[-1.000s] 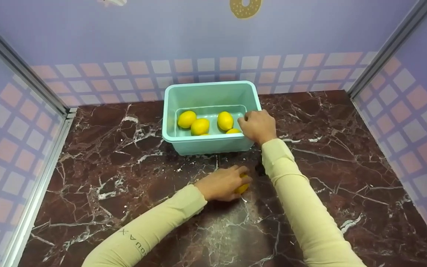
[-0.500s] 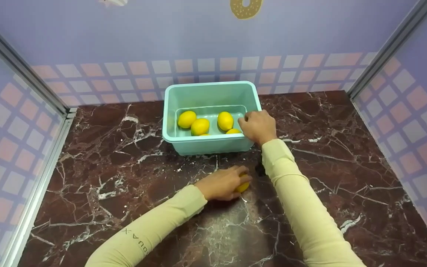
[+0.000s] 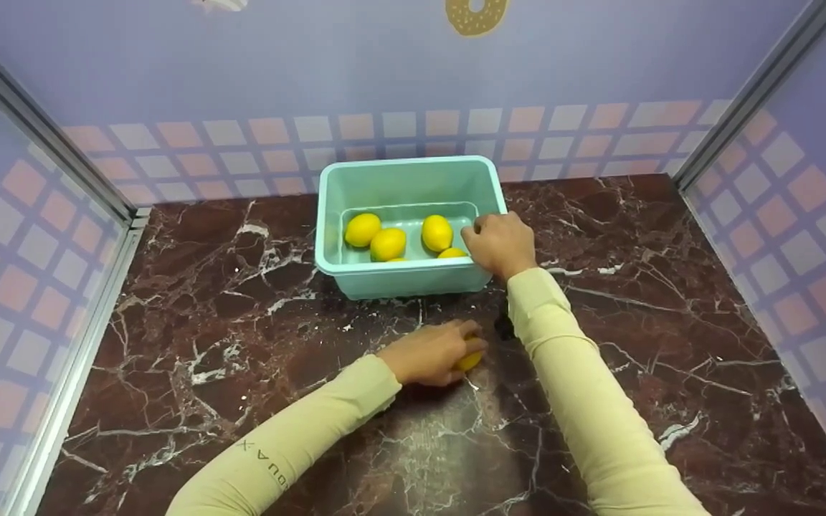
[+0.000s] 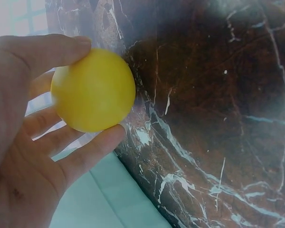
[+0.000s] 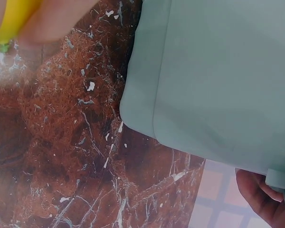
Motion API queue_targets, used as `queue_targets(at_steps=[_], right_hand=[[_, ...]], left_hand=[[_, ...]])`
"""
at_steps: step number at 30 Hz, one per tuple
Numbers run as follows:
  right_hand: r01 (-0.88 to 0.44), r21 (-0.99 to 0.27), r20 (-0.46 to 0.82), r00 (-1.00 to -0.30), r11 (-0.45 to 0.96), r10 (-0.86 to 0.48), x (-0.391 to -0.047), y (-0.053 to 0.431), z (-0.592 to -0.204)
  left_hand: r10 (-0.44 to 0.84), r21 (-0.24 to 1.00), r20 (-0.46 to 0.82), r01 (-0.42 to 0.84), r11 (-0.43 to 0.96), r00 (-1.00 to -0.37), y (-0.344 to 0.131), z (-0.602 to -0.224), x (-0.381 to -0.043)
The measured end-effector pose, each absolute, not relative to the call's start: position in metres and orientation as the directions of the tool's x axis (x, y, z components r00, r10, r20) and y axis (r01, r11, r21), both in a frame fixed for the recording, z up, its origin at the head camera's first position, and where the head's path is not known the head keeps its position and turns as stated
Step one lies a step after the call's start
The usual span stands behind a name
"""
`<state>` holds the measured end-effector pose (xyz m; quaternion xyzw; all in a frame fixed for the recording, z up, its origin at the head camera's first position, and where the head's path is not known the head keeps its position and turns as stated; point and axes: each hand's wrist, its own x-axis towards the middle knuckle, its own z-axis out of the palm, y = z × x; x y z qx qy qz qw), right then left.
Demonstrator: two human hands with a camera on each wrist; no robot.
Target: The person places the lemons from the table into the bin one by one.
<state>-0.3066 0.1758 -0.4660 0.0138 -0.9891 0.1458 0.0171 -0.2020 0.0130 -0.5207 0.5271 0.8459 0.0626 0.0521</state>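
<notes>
My left hand (image 3: pixel 433 355) grips a yellow lemon (image 4: pixel 95 90) low over the marble-patterned surface, in front of the bin. In the left wrist view the thumb lies on one side of the fruit and the fingers on the other. Its green tip shows at the top left of the right wrist view. A pale green plastic bin (image 3: pixel 413 279) stands near the back wall with several lemons (image 3: pixel 437 233) inside, some partly hidden by the front wall. My right hand (image 3: pixel 500 244) holds the bin's rim at its front right corner, fingers curled over the edge.
The dark red marbled tabletop (image 3: pixel 205 322) spreads around the bin. Tiled purple panels enclose it: a back wall (image 3: pixel 277 79) close behind the bin and side walls left and right. A small black item (image 3: pixel 503 327) lies partly under the right sleeve.
</notes>
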Motion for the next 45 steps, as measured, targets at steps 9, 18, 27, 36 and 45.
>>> queue_targets(at_steps=[9, 18, 27, 36, 45], right_hand=[[-0.031, -0.284, 0.038, -0.999, 0.958, -0.021, -0.307, 0.176, -0.466], [-0.035, -0.284, 0.053, -0.998, 0.958, -0.021, -0.308, 0.176, -0.467], [-0.039, -0.279, 0.056, -0.998, 0.96, -0.025, -0.309, 0.176, -0.468], [-0.035, -0.275, 0.034, -0.999, 0.961, -0.027, -0.308, 0.177, -0.467], [-0.042, -0.276, 0.036, -0.999, 0.96, -0.033, -0.308, 0.177, -0.466]], left_hand=[[0.897, 0.155, -0.019, 0.885, 0.438, -0.441, 0.01, -0.516, -0.201], [0.891, 0.171, -0.029, 0.876, 0.451, -0.453, 0.008, -0.509, -0.201], [0.89, 0.138, -0.042, 0.88, 0.455, -0.454, 0.005, -0.5, -0.202], [0.889, 0.107, -0.05, 0.882, 0.459, -0.456, 0.001, -0.487, -0.202], [0.902, 0.073, -0.019, 0.899, 0.431, -0.431, -0.005, -0.475, -0.204]])
